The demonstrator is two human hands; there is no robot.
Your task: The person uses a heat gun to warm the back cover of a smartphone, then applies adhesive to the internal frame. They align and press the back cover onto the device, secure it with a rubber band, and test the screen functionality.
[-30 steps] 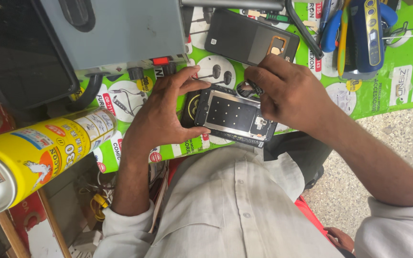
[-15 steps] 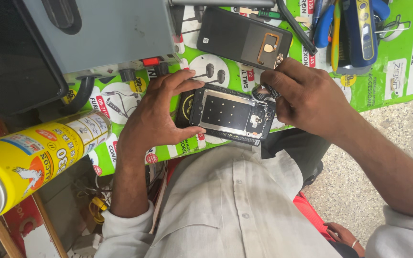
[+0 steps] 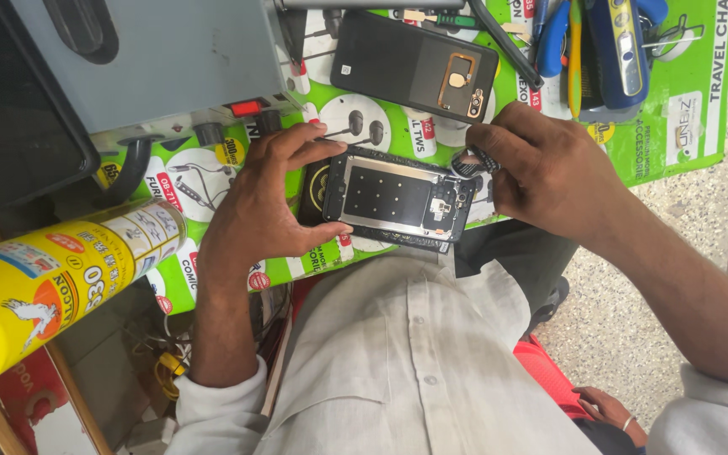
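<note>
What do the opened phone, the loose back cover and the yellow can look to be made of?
Opened phone, held between left hand and right hand: dark plastic-looking frame around a matte black plate, small metallic parts by its right end.
Back cover: smooth dark panel with slight sheen, glass or plastic, unclear.
Yellow can: probably metal, glossy printed surface, silvery rim.
</note>
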